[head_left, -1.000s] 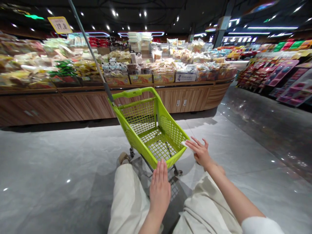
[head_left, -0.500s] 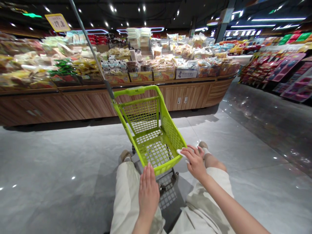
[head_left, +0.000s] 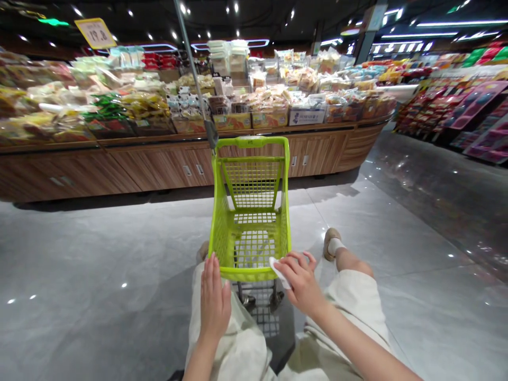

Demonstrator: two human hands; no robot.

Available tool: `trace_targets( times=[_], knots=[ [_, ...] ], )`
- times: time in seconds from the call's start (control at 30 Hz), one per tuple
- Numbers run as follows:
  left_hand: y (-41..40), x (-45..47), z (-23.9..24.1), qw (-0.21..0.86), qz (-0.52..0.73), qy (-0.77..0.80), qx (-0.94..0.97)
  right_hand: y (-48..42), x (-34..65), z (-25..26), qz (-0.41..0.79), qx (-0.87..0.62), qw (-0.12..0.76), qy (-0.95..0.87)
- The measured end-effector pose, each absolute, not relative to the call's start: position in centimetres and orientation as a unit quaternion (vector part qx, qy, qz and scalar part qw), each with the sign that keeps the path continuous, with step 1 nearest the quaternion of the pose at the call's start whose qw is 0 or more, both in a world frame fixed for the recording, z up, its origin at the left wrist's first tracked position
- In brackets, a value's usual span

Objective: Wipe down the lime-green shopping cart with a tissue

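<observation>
A small lime-green shopping cart (head_left: 251, 274) stands between my legs, its handle side facing the display counter. Its basket holds nothing I can see, and a grey pole (head_left: 190, 53) rises from its far left corner. My left hand (head_left: 214, 301) lies against the near left corner of the basket, fingers straight and side by side. At the near right corner, my right hand (head_left: 299, 278) has its fingers curled round a white folded wipe (head_left: 281, 273), pressed close to the rim. Whether it is paper or cloth I cannot tell.
Past the cart runs a wood-panelled counter (head_left: 159, 168) heaped with packaged foods. A yellow-edged price sign (head_left: 95, 33) hangs above its left part. Racks of goods (head_left: 420, 108) stand at the right. The floor (head_left: 99, 254) is glossy grey tile.
The cart has swung round from a slant to face me squarely, its handle end shifting right. My left hand has moved left and my right hand slightly left and down, both staying at the basket.
</observation>
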State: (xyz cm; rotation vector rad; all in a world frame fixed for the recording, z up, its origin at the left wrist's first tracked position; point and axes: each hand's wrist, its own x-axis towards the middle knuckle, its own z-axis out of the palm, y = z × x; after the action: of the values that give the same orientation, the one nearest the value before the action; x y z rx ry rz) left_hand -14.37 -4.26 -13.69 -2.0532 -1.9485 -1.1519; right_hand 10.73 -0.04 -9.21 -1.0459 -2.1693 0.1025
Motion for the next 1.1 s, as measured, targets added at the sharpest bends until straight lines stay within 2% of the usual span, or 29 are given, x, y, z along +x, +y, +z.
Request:
trace_targets(
  times=[0.3,0.47,0.6,0.73,0.9,1.1],
  knots=[
    [2.3,-15.0,-14.7,0.039,-0.436,-0.637,-0.634,0.4,8.9,-9.5,0.078,-0.407,0.343,-0.843],
    [6.0,-15.1,-12.8,0.035,-0.431,-0.643,-0.631,1.6,6.9,-9.3,0.088,-0.407,0.337,-0.844],
    [5.5,-12.2,-10.5,0.023,-0.409,-0.612,-0.676,2.9,5.2,-9.7,0.060,-0.409,0.328,-0.849],
    [3.2,-9.2,-10.4,-0.081,-0.415,-0.544,-0.725,4.8,5.0,-10.3,0.008,-0.360,0.296,-0.885],
    [2.9,-8.6,-11.7,-0.073,-0.372,-0.557,-0.739,7.3,7.8,-10.2,0.002,-0.277,0.248,-0.928],
    [6.8,-7.9,-10.6,-0.059,-0.332,-0.563,-0.755,8.8,10.0,-9.8,0.049,-0.288,0.228,-0.929]
  ],
)
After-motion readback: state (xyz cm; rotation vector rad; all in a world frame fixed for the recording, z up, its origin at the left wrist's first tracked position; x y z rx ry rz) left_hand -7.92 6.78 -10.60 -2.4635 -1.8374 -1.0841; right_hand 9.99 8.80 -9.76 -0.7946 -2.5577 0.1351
